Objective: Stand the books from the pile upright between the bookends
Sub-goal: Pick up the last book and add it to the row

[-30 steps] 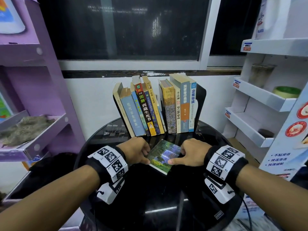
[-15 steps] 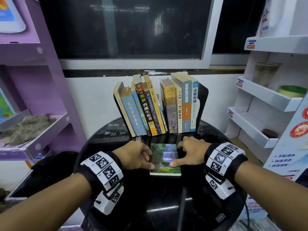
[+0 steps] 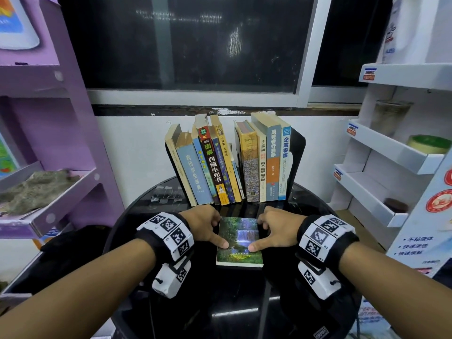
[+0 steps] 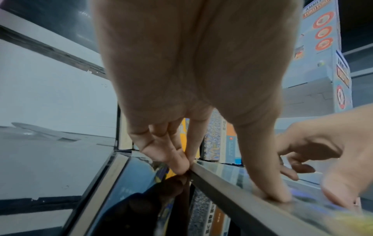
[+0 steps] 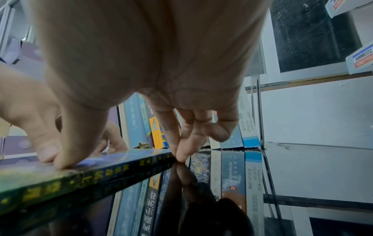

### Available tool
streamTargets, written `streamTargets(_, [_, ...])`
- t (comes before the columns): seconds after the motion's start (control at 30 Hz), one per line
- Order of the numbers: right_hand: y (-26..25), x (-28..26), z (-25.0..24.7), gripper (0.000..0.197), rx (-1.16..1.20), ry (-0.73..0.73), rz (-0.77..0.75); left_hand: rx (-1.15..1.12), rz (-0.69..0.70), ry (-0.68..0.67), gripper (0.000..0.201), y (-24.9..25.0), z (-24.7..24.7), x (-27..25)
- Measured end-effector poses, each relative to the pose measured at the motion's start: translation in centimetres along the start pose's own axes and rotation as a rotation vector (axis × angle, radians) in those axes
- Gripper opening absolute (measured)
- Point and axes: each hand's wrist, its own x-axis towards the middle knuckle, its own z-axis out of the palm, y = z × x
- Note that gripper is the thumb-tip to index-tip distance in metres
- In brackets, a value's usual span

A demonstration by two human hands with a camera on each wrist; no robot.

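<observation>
i see a purple shelf (image 3: 80,133) on the left holding a grey lumpy thing (image 3: 34,189), a white shelf (image 3: 391,152) on the right with a green roll (image 3: 428,143), and a dark window (image 3: 186,42) behind.

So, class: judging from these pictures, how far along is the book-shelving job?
Done: a row of books already stands between the black bookends, some leaning. In hand: one last green waterfall book lies flat on the black table, the left hand and right hand gripping its sides, thumbs on the cover. Left: lift it, turn it upright and slot it into the row, perhaps at the gap mid-row.
</observation>
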Motion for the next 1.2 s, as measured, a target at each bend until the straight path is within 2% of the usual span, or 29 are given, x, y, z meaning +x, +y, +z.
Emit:
streamTargets(0.2, [-0.2, 0.1, 0.2, 0.085, 0.033, 0.016, 0.009, -0.149, -0.007, 0.021, 0.078, -0.1, 0.4, 0.0])
streamTargets(0.4, [-0.3, 0.1, 0.1, 0.086, 0.066, 0.038, 0.012, -0.34, -0.035, 0.025, 0.095, -0.3, 0.7, 0.1])
streamTargets(0.47, [-0.3, 0.2, 0.1, 0.09, 0.087, 0.04, 0.011, -0.345, -0.024, 0.035, 0.095, -0.3, 0.7, 0.1])
streamTargets(0.53, [-0.2, 0.2, 0.1, 0.093, 0.094, 0.039, 0.014, -0.363, -0.015, 0.049, 0.085, -0.2, 0.6, 0.0])
streamTargets(0.63, [-0.2, 0.3, 0.1, 0.089, 0.104, 0.048, 0.038, -0.414, 0.0, 0.088, 0.059, -0.1, 0.7, 0.0])
streamTargets(0.77, [-0.4, 0.4, 0.0, 0.063, 0.187, 0.056, 0.063, -0.458, 0.026, 0.137, 0.04, 0.1, 0.3, -0.4])
streamTargets(0.83, [-0.4, 0.3, -0.3, 0.063, 0.245, 0.108, 0.053, -0.422, 0.057, 0.214, 0.035, 0.0, -0.2, -0.4])
streamTargets(1.03, [-0.3, 0.8, -0.7, 0.074, 0.44, 0.399, 0.036, -0.365, 0.142, 0.45, 0.035, 0.0, -1.9, -0.5])
streamTargets(1.2, [-0.3, 0.6, -0.8, 0.057, 0.493, 0.533, 0.004, -0.381, 0.188, 0.586, 0.028, -0.1, -2.5, -0.7])
